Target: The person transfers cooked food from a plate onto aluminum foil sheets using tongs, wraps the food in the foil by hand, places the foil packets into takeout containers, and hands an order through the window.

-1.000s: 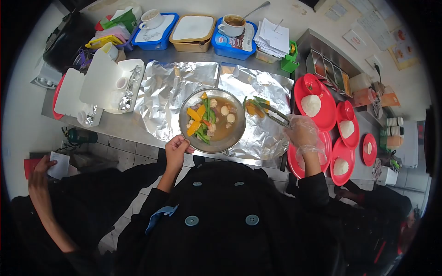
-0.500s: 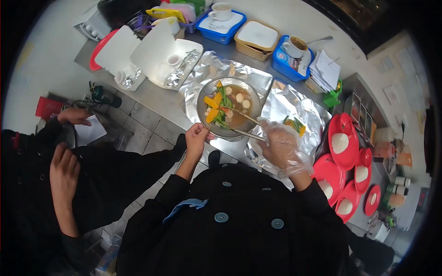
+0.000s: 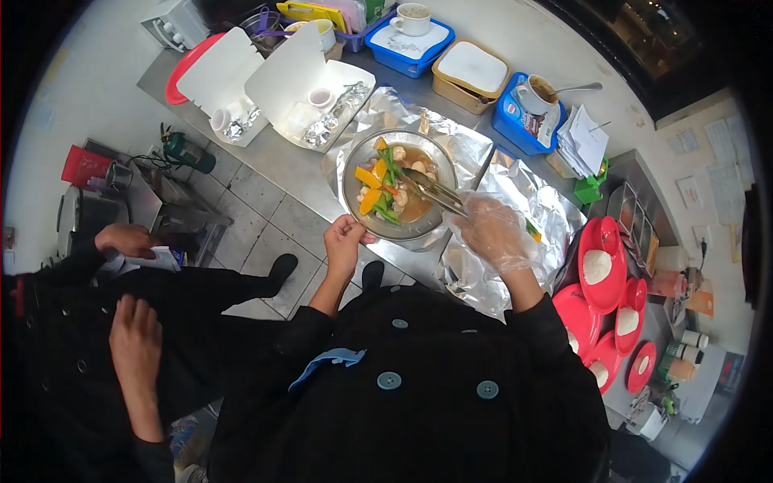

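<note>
Metal bowl [image 3: 436, 147] — left hand [image 3: 346, 239] pinching rim [image 3: 360, 226], right hand [image 3: 493, 233] palm-down, gripping tongs [image 3: 440, 193]

Here along the wall, a white cup [image 3: 413, 22] sits on a blue tub [image 3: 394, 59], a tan tub [image 3: 458, 92] beside it; then a brown-filled mug [image 3: 532, 97], spoon [image 3: 585, 88] poking out, papers [image 3: 587, 138] nearby. Over left, a fire extinguisher [image 3: 192, 153]!
</note>
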